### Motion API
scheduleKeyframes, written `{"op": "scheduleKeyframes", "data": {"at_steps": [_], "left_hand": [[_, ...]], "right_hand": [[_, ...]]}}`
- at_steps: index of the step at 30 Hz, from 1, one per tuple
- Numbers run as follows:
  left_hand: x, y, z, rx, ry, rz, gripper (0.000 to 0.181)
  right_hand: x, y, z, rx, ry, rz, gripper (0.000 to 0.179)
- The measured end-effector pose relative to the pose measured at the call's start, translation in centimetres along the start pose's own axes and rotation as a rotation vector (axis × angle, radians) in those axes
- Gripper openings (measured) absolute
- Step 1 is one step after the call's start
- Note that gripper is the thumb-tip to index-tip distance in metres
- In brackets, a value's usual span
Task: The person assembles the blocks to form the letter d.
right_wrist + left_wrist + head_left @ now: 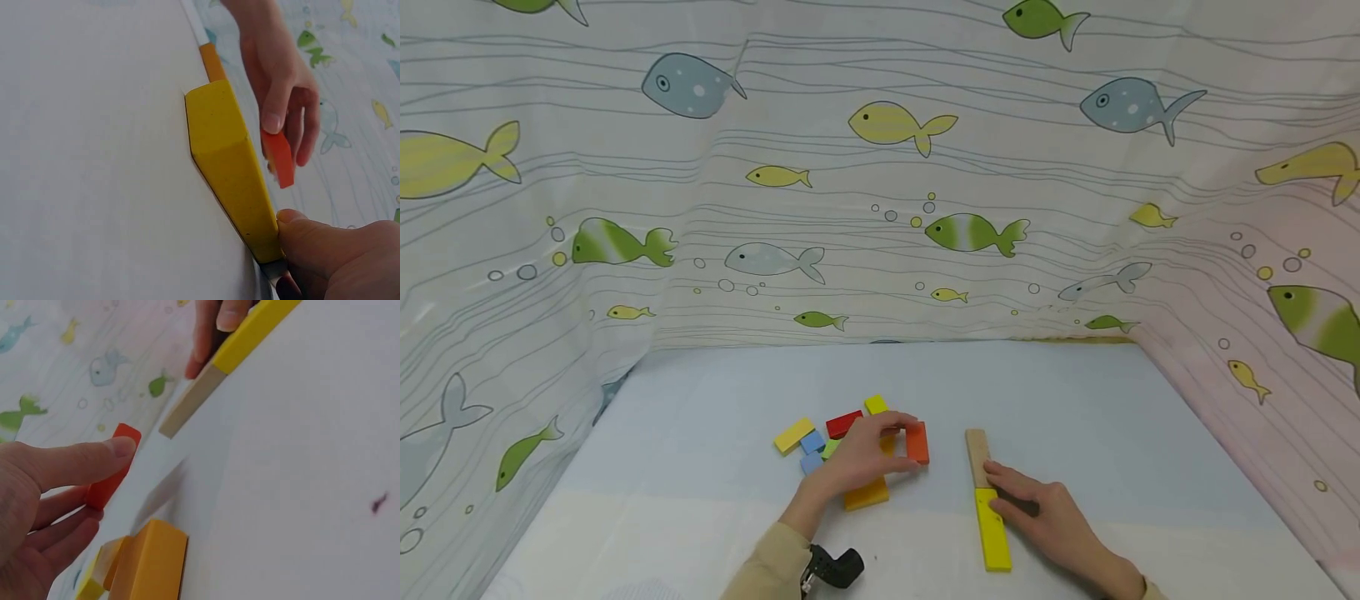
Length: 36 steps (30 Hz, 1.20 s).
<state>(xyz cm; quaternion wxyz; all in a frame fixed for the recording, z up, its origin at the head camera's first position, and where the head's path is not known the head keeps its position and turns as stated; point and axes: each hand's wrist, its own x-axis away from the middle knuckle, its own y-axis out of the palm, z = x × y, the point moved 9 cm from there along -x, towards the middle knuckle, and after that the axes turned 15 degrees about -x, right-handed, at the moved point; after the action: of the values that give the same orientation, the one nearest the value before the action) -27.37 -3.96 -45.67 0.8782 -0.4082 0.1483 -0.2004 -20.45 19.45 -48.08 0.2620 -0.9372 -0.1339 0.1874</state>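
Observation:
My left hand [867, 452] pinches an orange-red rectangular block [918, 444] between thumb and fingers; in the left wrist view this block [107, 484] is held above the table. To its right, a long yellow block [993, 537] and a plain wooden block [977, 454] lie end to end in a line. My right hand [1054, 515] rests against the right side of this line, thumb at the yellow block and a finger at the wooden one. The right wrist view shows the thumb touching the yellow block [228, 165] close up.
Left of the line lies a loose group of blocks, partly hidden by my left hand: a yellow block [794, 436], a dark red block [844, 423], blue blocks [812, 442] and an orange block [867, 495]. A fish-patterned curtain [880, 275] surrounds the white table [700, 417].

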Motion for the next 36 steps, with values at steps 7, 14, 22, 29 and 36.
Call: {"op": "scheduleKeyframes", "data": {"at_steps": [7, 14, 22, 29, 36], "left_hand": [[-2.0, 1.6, 1.3, 0.02, -0.033, -0.035, 0.052], [-4.1, 2.7, 2.6, 0.019, 0.005, -0.045, 0.052], [-6.4, 4.2, 3.0, -0.014, 0.015, -0.027, 0.048], [-7.8, 5.1, 2.9, -0.049, 0.007, 0.019, 0.043], [-8.6, 5.6, 2.8, -0.079, -0.01, 0.056, 0.041]], "right_hand": [[-0.1, 0.0, 0.1, -0.001, 0.018, -0.015, 0.042], [-0.1, -0.1, 0.0, -0.004, 0.012, -0.009, 0.041], [-0.1, 0.0, 0.2, -0.01, 0.039, -0.012, 0.042], [0.0, 0.1, 0.3, -0.007, 0.028, -0.008, 0.042], [0.2, 0.0, 0.2, -0.026, -0.012, -0.004, 0.041]]}}
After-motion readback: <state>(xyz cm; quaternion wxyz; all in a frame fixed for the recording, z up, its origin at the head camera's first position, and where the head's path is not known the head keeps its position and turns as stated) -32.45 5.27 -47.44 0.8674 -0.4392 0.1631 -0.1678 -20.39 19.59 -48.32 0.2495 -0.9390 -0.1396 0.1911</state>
